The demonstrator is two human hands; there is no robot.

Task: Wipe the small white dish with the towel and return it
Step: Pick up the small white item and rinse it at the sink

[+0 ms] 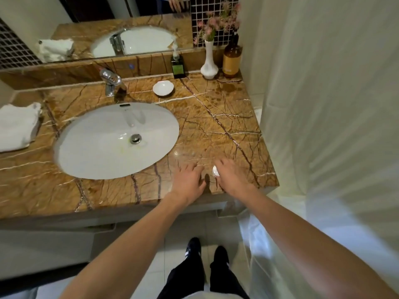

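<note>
The small white dish [163,88] sits on the brown marble tabletop [226,126] at the far side, just right of the chrome faucet [110,82] and near a dark soap pump bottle [178,65]. Well apart from it, the folded white towel [18,126] lies at the far left edge of the tabletop, left of the oval white sink [86,152]. Both hands are over the near right corner of the tabletop, close together. The left hand [190,182] is spread flat with fingers splayed wide, palm down, holding nothing. The right hand [232,180] is curled around a small white or silvery object [215,171], too blurred to name. Farther back on the right stand a white vase [209,63] of pink flowers and an amber bottle [231,59]. A pale shower curtain [323,104] hangs along the right side.
</note>
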